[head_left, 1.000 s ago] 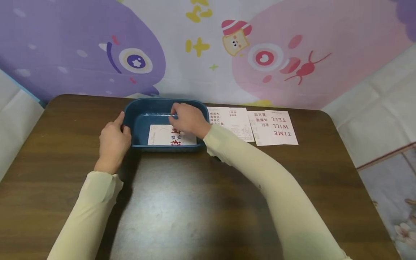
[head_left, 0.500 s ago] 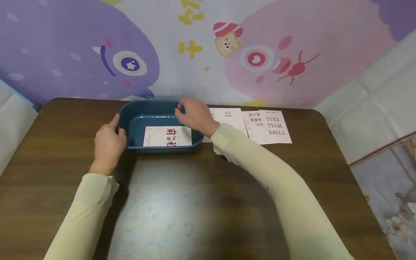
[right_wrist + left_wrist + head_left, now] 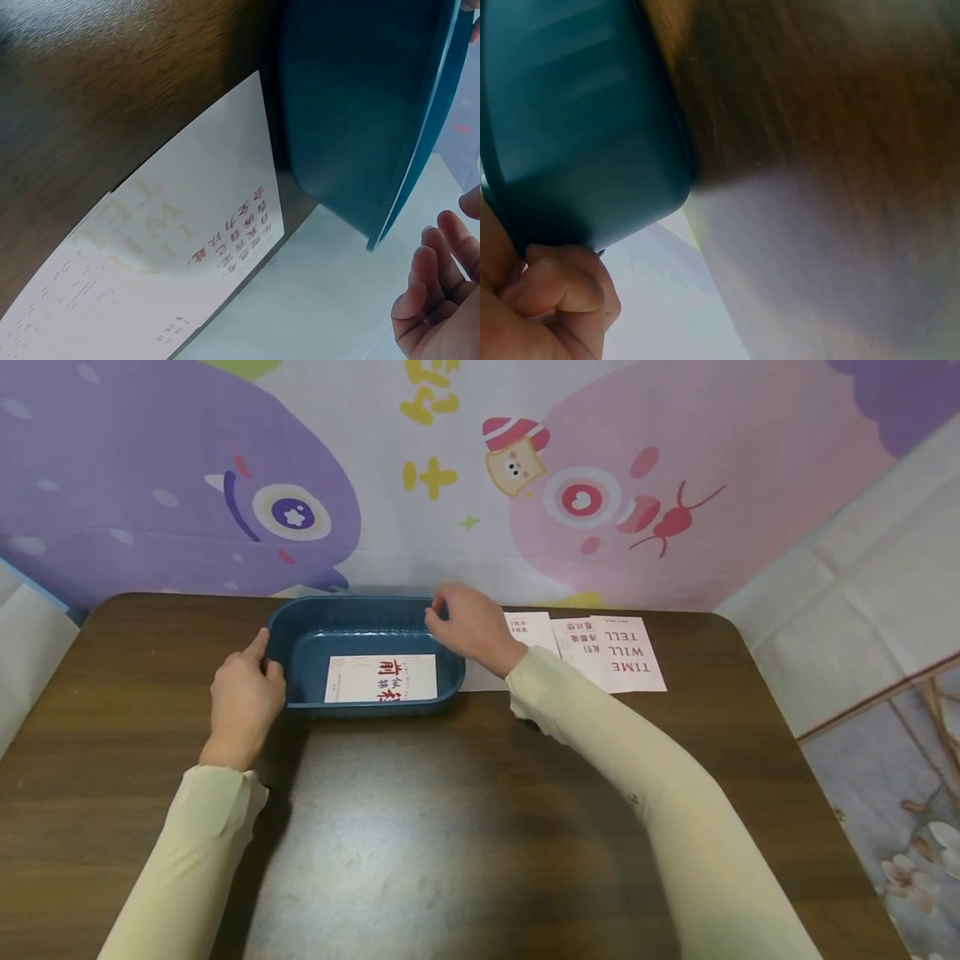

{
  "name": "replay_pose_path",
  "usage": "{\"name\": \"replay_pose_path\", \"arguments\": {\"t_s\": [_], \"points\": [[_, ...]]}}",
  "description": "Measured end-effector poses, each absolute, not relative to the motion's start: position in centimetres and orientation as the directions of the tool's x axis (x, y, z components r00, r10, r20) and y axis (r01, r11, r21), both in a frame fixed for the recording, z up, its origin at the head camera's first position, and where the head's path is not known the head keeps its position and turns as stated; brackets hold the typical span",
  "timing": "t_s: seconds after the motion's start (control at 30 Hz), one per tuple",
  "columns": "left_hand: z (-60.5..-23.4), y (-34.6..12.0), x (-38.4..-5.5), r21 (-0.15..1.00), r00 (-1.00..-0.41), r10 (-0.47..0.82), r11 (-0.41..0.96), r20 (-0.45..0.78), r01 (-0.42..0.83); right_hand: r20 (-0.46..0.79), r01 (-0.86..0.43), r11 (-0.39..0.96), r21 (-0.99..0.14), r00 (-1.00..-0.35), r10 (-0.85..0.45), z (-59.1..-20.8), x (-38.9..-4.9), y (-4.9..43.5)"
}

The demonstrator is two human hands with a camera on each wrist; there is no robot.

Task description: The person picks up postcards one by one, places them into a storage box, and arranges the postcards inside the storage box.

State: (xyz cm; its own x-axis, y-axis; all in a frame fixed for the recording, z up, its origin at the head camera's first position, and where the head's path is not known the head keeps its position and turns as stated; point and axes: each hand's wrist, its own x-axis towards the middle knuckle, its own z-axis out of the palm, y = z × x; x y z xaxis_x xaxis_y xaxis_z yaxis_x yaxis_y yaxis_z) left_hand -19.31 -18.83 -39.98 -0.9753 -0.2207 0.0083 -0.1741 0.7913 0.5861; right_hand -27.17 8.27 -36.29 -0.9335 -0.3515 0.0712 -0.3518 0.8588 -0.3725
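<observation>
A blue plastic basin (image 3: 303, 647) stands near the table's back edge, with a white card (image 3: 352, 678) printed in red lying inside. At the basin's left end, my left hand (image 3: 243, 702) holds the rim. The left wrist view shows those fingers (image 3: 562, 277) bent against the end wall. Over the basin's far right corner hovers my right hand (image 3: 476, 631), its fingers loosely curved around nothing. Seen from the right wrist, those fingers (image 3: 427, 277) are beside the basin rim. Below that hand, a printed card (image 3: 195, 172) lies close to the basin's outer wall.
Overlapping cards (image 3: 630, 652) continue along the back of the table, right of the basin. The dark wooden table (image 3: 420, 827) extends toward me. Behind it hangs a cartoon-printed cloth (image 3: 420, 543), and a pale cloth (image 3: 847, 610) borders the right side.
My right hand has drawn back to the right, from above the card in the basin to the basin's right end. The left hand stays on the rim. The head view has shifted slightly.
</observation>
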Motion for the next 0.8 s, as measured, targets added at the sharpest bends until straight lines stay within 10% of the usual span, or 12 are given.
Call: {"name": "replay_pose_path", "arguments": {"t_s": [0.8], "points": [[-40.2,-18.8,-19.4,0.580,-0.975,-0.223,0.797,0.020,-0.170,0.043,-0.233,0.901,-0.366,-0.971,-0.233,-37.2,-27.3,14.4]]}}
